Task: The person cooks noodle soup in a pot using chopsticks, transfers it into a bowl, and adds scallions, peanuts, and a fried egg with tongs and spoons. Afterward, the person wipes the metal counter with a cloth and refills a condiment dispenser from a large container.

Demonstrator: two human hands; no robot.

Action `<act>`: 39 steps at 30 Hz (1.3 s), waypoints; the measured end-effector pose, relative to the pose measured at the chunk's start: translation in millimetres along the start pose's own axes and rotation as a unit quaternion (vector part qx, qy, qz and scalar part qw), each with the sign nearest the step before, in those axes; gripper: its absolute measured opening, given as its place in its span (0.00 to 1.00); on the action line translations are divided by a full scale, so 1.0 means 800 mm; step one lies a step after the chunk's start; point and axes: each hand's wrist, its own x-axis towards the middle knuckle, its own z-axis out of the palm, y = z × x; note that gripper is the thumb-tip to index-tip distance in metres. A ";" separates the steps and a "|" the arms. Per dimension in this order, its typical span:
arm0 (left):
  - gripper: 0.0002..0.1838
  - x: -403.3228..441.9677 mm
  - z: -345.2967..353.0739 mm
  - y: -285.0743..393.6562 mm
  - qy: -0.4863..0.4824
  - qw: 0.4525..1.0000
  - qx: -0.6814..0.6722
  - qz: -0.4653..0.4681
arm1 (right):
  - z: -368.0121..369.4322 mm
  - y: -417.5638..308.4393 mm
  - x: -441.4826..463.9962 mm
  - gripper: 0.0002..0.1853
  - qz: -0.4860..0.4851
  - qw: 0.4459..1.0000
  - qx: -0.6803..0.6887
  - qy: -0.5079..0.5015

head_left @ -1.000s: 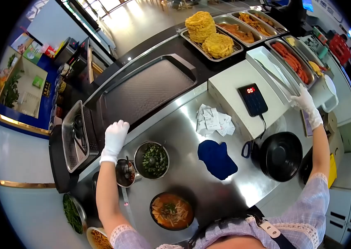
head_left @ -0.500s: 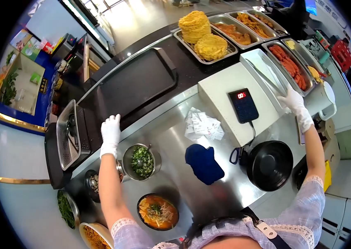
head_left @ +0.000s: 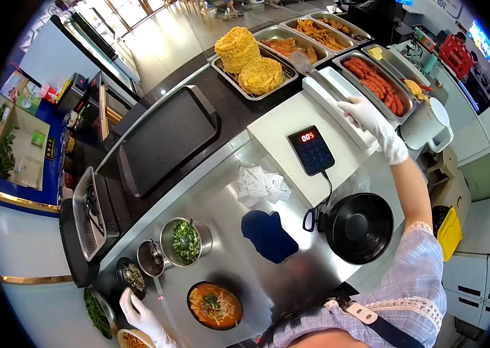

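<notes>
My right hand [head_left: 366,116], in a white glove, is closed around metal tongs [head_left: 323,81], raised above the white tray [head_left: 337,104]. The tongs point toward the tray of orange-red meat pieces [head_left: 288,47]. At the lower left, my gloved left hand [head_left: 136,310] hangs beside the small black bowl of chopped topping [head_left: 133,275], holding nothing I can see, its fingers slightly apart. A bowl of soup with greens [head_left: 215,305] sits to its right. Above stand a pot of chopped scallions [head_left: 186,240] and a small metal cup [head_left: 151,258].
Yellow fried cakes [head_left: 260,75] and a tray of red sausages [head_left: 372,81] line the counter. Nearer are a black tray [head_left: 169,139], a keypad device [head_left: 311,151], receipts [head_left: 261,184], a blue cloth [head_left: 270,235] and stacked black bowls [head_left: 359,228].
My right hand has taken hold of the tongs and lifted them from the white tray. My left hand has moved down from the black tray's edge to the small bowls. The view has shifted.
</notes>
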 end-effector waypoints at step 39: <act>0.09 -0.190 -0.037 -0.025 0.064 0.971 -0.059 -0.223 | 0.081 -0.050 0.016 0.19 -0.275 0.958 -0.076 0.028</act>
